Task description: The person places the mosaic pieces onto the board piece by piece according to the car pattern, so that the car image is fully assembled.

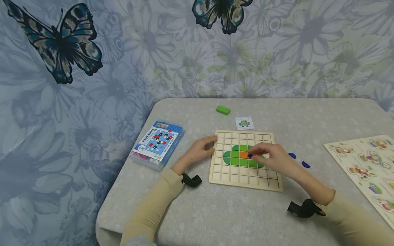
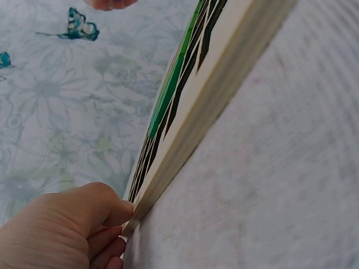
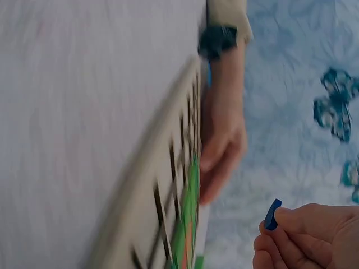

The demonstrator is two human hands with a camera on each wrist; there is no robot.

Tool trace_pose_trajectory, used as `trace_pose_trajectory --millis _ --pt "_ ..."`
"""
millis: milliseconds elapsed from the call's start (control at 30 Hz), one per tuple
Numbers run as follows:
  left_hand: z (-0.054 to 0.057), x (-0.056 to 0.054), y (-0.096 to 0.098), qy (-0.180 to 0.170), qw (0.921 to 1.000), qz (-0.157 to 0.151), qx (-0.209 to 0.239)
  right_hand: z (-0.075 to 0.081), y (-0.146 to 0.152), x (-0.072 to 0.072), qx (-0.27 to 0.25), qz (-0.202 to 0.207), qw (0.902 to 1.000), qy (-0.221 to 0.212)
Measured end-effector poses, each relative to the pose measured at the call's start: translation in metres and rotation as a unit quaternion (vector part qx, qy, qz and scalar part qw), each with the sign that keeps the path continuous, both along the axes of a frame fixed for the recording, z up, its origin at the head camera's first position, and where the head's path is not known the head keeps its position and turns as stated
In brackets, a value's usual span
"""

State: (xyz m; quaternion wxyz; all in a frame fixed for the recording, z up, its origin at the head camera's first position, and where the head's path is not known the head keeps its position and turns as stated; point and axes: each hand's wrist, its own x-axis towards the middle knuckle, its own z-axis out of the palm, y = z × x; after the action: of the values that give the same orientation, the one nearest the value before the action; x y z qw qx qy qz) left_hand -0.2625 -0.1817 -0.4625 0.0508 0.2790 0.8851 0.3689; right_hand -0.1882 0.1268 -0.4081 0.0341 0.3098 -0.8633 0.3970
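My left hand (image 1: 199,150) grips the left edge of a wooden grid board (image 1: 227,178); in the left wrist view its thumb and fingertips meet that edge (image 2: 147,204). Over the middle of the board, my right hand (image 1: 275,159) pinches a small dark blue piece (image 3: 272,214) between thumb and fingertips. In the right wrist view this piece is held up, apart from the board. Green pieces (image 1: 235,161) and an orange square (image 1: 243,155) fill cells in the middle of the grid. My right fingers hide some of the cells.
Two blue half-round pieces (image 1: 291,155) lie right of the board. Behind it are a small pattern card (image 1: 244,123) and a green block (image 1: 223,109). A blue-lidded plastic box (image 1: 158,143) stands at the left, and a large picture sheet (image 1: 364,171) lies at the right.
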Motion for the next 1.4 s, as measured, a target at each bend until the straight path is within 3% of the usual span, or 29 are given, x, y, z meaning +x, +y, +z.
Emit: trace_pose_trajectory --millis 200,400,600,833,1100,1233,1400 --pt "-0.001 -0.001 0.004 0.001 1.0000 0.006 -0.004 -0.020 -0.036 0.009 0.007 0.045 0.9990 0.002" --pt "0.002 -0.003 0.004 0.007 0.9999 0.003 -0.010 -0.035 -0.047 0.012 0.029 0.030 0.9982 0.042" --pt "0.003 -0.003 0.003 -0.001 1.0000 0.007 -0.006 -0.038 -0.050 0.010 0.024 0.032 0.9967 0.070" --pt "0.001 -0.001 0.002 0.004 1.0000 0.003 -0.007 -0.038 -0.056 0.008 0.051 0.055 0.9934 0.087" --pt "-0.001 0.000 0.001 0.007 0.9999 0.006 -0.006 -0.039 -0.061 0.006 0.081 0.024 0.9931 0.082" --pt "-0.003 0.000 0.001 0.009 0.9999 0.004 -0.014 -0.026 -0.053 0.006 0.065 0.007 0.9958 0.064" --pt "-0.002 -0.001 0.000 0.004 0.9999 0.003 -0.011 -0.007 -0.013 -0.011 0.039 -0.043 0.9937 0.096"
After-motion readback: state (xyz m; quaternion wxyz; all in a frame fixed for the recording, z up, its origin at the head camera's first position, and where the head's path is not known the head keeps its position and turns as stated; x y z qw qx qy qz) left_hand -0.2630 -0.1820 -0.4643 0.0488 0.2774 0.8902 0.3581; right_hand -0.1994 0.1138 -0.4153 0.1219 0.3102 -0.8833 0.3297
